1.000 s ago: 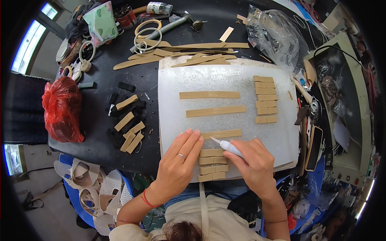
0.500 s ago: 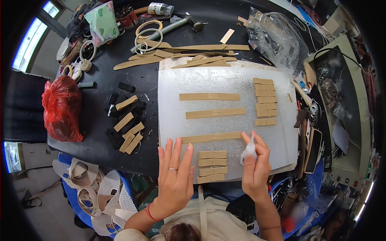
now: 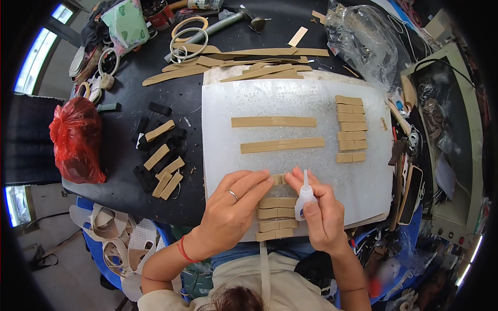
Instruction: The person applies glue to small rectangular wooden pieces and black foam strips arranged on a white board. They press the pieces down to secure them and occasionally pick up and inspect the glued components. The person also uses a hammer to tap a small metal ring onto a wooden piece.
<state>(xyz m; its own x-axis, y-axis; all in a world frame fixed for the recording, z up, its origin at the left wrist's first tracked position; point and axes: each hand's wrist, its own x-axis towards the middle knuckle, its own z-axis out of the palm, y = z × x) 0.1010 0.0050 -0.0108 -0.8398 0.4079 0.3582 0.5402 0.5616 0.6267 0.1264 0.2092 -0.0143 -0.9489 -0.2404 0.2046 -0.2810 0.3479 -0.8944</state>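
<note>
A white bottle (image 3: pixel 306 194) is being gripped in the right hand (image 3: pixel 326 217), its nozzle being pointed toward the far side, its long axis being aimed away from the body. A tan strip (image 3: pixel 280 179) is being touched from both sides by fingertips on the near part of a white board (image 3: pixel 220 111), its outer parts being hidden. The left hand's (image 3: pixel 227 208) fingers are being held nearly together; whether the strip is being pinched cannot be told. Two flat strips (image 3: pixel 281 145) are being laid out crosswise beyond. The board is being supported by a black surface (image 3: pixel 122 137), shared with a red bag (image 3: pixel 78 140) and a hammer (image 3: pixel 224 26). Daylight is being admitted by windows (image 3: pixel 36 62) at left.
</note>
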